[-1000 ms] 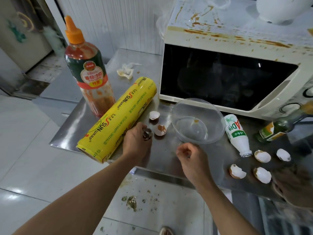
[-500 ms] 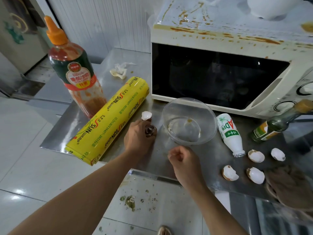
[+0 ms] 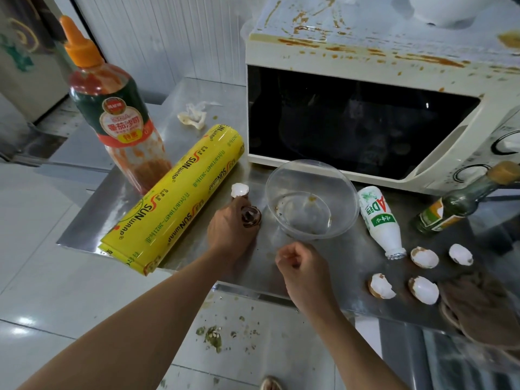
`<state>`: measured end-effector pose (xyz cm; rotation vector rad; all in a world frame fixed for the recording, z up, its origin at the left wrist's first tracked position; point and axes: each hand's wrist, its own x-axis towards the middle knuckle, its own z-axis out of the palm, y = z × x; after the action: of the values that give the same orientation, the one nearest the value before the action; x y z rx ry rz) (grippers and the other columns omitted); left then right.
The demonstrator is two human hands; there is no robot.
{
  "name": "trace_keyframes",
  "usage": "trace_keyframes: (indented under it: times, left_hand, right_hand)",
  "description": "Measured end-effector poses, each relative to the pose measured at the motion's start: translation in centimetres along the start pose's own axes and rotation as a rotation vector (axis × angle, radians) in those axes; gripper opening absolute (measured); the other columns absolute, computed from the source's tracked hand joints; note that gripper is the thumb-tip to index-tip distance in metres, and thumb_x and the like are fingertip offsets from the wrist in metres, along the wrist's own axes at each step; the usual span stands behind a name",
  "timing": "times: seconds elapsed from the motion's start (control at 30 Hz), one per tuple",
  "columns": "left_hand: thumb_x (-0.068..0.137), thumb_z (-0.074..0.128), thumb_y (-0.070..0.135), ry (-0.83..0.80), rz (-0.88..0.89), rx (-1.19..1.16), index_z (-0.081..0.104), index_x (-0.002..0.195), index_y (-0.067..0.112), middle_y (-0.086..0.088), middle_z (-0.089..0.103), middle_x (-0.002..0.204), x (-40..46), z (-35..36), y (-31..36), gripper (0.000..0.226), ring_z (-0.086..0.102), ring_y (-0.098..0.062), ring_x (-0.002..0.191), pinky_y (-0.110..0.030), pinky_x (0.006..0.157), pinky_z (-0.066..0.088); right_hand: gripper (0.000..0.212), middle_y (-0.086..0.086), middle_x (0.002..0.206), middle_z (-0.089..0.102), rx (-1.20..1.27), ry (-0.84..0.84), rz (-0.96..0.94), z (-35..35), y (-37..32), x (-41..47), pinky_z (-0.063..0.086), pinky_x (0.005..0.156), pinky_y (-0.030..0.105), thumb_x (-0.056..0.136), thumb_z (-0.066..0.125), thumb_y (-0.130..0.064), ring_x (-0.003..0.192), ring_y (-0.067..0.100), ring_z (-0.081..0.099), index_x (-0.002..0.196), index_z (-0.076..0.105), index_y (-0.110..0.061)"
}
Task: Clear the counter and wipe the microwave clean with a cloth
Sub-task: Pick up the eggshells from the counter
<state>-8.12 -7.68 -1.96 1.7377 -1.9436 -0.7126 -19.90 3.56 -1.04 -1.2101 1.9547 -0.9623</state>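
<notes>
so the left hand has now scooped up both shell bits, fingers curled around them, with one eggshell left just beyond it, right hand loosely fisted holding nothing I can see, stained microwave behind, unwiped.

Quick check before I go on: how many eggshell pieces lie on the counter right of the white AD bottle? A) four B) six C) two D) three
A: four eggshell pieces lie on the counter right of the tipped white AD bottle, near the brown cloth.
</notes>
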Motion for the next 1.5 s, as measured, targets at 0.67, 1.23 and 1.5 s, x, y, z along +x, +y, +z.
trace_keyframes:
  times: [0.67, 1.23, 1.5]
  left_hand:
    - [0.075, 0.07, 0.011, 0.109, 0.072, 0.012, 0.058, 0.1, 0.011, -0.006, 0.061, 0.104, 4.5, -1.0, 0.3, 0.027, 0.053, -0.023, 0.099, -0.027, 0.076, 0.037]
    - [0.076, 0.072, 0.022, -0.014, -0.015, -0.079, 0.059, 0.102, 0.019, -0.005, 0.068, 0.093, 5.3, -0.5, -0.7, 0.029, 0.065, -0.023, 0.082, -0.04, 0.072, 0.055]
    - [0.075, 0.074, 0.019, -0.001, 0.057, -0.112, 0.061, 0.108, 0.018, -0.001, 0.068, 0.099, 5.5, 0.2, -0.9, 0.037, 0.061, -0.018, 0.09, -0.021, 0.072, 0.04]
  right_hand:
    - [0.013, -0.007, 0.078, 0.065, 0.095, -0.003, 0.009, 1.8, -0.8, 0.9, 0.041, 0.065, 0.008, 0.081, 0.065, -0.012, 0.074, 0.004, 0.06, 0.077, 0.062, -0.024]
    - [0.012, -0.005, 0.084, 0.066, 0.11, -0.021, 0.033, 1.9, 0.8, 1.7, 0.042, 0.067, 0.006, 0.083, 0.064, -0.013, 0.078, 0.001, 0.06, 0.081, 0.063, -0.025]
    - [0.012, -0.007, 0.081, 0.065, 0.121, -0.02, 0.046, 2.0, 0.9, 1.8, 0.042, 0.065, 0.008, 0.083, 0.063, -0.013, 0.076, 0.002, 0.06, 0.078, 0.063, -0.024]
